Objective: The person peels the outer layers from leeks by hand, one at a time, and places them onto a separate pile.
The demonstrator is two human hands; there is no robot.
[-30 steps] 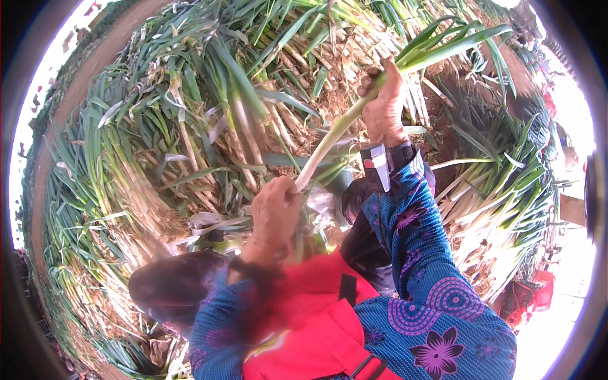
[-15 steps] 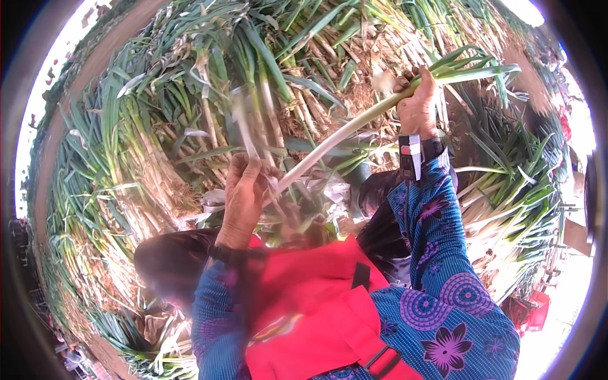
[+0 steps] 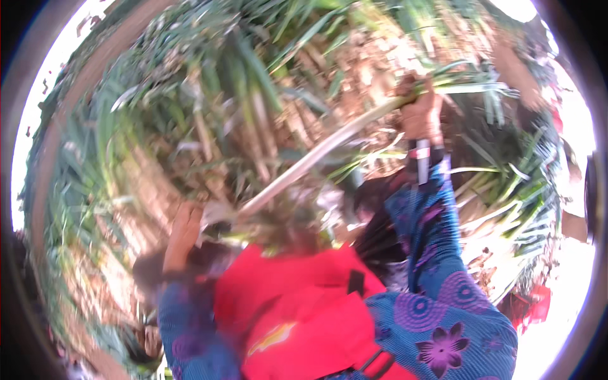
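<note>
Ground: a bare brown earth strip (image 3: pixel 130 25) is curving along the upper left rim; glare is hiding most of what lies beyond.
Leek heap: a broad, uneven heap of pale-stemmed, green-leaved leeks (image 3: pixel 152 183) is covering the ground ahead and to the left.
Apron: a red cloth apron (image 3: pixel 297 310) is covering the person's front.
Held leek: one long, slender leek with a whitish stem and green leaves (image 3: pixel 316 155) is slanting above the heap, leaves upper right, pale end lower left.
Handling (judged): looking light, fairly stiff along the stem, floppy at the leaves; skin probably slippery and easily torn. Upper stem, below the leaves, is offering the firmest hold.
Right hand (image 3: pixel 422 114): is grasping the held leek near its leaf base.
Left hand (image 3: pixel 183 229): is hovering left of the pale end, seemingly apart; blurred, cannot tell whether it is pinching anything.
</note>
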